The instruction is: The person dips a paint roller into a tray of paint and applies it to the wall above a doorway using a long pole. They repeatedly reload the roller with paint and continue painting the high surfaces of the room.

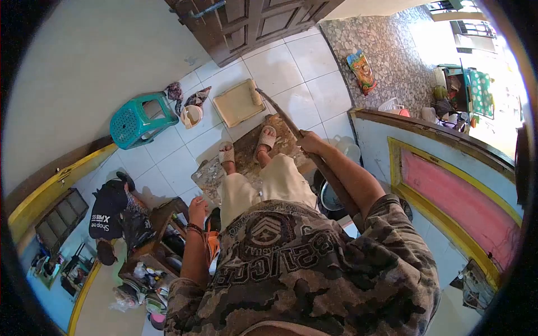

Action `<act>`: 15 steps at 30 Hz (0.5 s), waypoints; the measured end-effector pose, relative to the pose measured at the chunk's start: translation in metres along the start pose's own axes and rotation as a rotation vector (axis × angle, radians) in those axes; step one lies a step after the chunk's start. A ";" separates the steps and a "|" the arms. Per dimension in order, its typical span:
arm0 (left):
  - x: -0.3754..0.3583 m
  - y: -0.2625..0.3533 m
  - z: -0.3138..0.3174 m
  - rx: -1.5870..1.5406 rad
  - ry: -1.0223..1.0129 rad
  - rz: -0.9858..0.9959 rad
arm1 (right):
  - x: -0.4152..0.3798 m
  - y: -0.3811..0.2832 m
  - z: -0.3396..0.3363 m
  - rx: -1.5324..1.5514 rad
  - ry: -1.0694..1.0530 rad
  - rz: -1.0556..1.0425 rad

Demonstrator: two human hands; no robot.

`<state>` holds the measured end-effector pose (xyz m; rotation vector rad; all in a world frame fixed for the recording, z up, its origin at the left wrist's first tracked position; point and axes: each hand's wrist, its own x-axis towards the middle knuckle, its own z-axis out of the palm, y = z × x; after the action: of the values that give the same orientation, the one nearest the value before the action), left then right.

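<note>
Closed firmly around a long wooden pole (284, 115), the right grip (311, 143) holds the shaft slanting across a room of white floor tiles (277, 66). At the pole's far end, a roller (256, 97) rests at the right side of a beige tray (234, 109), which sits on the tiles just past a stained wooden platform (208, 178). Two sandaled feet stand on the platform. The left grip (198, 211) hangs near the person's left side, its fingers loosely bent; whether they are fully together or apart, one cannot tell. Beside the tray are a small pale tub (191, 116) and a crumpled patterned cloth (198, 97), with a teal plastic stool (126, 124) to their left. Beyond stands a brown paneled door (263, 29). At lower left, a second person (108, 210) in a dark shirt bends low near a cluttered wooden shelf (158, 224).
</note>
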<state>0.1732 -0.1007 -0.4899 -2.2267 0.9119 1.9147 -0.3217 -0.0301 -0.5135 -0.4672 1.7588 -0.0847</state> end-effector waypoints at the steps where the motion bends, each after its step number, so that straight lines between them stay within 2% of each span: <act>1: -0.004 0.002 0.001 0.030 0.010 0.003 | -0.002 0.000 -0.003 -0.008 0.014 -0.024; 6: -0.016 0.023 0.011 0.096 0.048 -0.060 | -0.021 -0.016 -0.016 0.017 0.034 0.013; 11: -0.004 0.021 0.012 0.093 0.007 -0.021 | -0.007 -0.001 -0.020 0.020 0.059 0.035; 13: -0.004 0.024 0.014 0.096 -0.001 -0.022 | -0.019 -0.005 -0.028 0.142 0.101 0.026; 15: -0.004 0.031 0.018 0.098 -0.008 -0.020 | -0.007 0.002 -0.036 0.097 0.122 0.008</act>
<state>0.1427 -0.1171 -0.4808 -2.1629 0.9571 1.8279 -0.3550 -0.0328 -0.4988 -0.3909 1.8672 -0.1954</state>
